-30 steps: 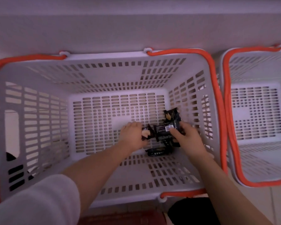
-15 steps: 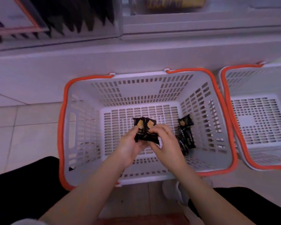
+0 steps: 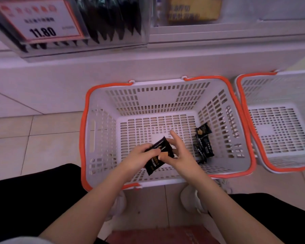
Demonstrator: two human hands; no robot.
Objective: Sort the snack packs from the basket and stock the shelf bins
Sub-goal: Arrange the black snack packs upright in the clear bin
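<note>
Your left hand (image 3: 144, 156) grips the black snack packs (image 3: 158, 156) over the basket (image 3: 99, 131); your right hand (image 3: 177, 152), thumb on them and fingers loosely spread, steadies them, probably squaring the stack. More packs (image 3: 203, 143) lie just right.

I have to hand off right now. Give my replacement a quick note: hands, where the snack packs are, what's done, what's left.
Left hand: holds the black snack packs over the near part of the basket.
Right hand: fingers mostly straight, thumb pressing the same packs; not a full grip.
A few more black packs lie against the basket's right wall.
Second basket, to the right, shows no packs.
Shelf bin above already holds dark packs, beside the 11.80 price tag.
Done: a handful lifted.
Left: stock it, then fetch the rest.
</note>
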